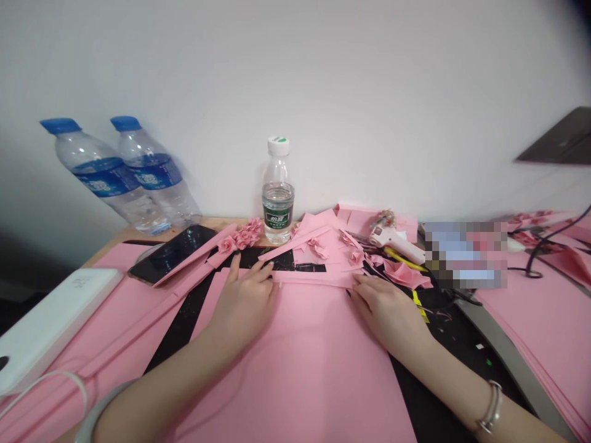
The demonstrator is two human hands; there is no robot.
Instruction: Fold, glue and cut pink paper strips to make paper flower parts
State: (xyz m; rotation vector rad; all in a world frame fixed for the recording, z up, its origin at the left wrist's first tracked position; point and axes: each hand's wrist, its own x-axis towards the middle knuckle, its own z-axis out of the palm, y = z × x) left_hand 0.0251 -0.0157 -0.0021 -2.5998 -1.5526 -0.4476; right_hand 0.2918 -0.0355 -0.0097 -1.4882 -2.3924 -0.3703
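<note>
The left hand [244, 301] lies palm down on the pink paper sheet [314, 363], fingers loosely spread and pressed flat near the sheet's far edge, with nothing closed in it. The right hand [385, 307] also rests flat on the sheet, its fingers held close together. Their tips touch the folded strip [314, 278] that runs along the far edge between the two hands. I cannot tell whether the right thumb is tucked under the paper.

The sheet lies under both palms and spreads back toward the person, on top of a black cutting mat [184, 320]. A silver bracelet [492, 406] circles the right wrist.

Just beyond the left fingertips lie small paper roses [240, 237] and loose pink strips [295, 241]. A dark phone [173, 252] lies farther out to the left of that hand. Beyond the right fingertips lies a pale glue gun [394, 240] among more folded scraps. A metal ruler [508, 351] runs along the outer side of the right forearm.

A small water bottle [278, 191] with a white cap stands upright by the wall, beyond the gap between the hands. Two blue-capped bottles [124, 175] stand well to the left, and a white power bank [50, 320] lies outside the left forearm.
</note>
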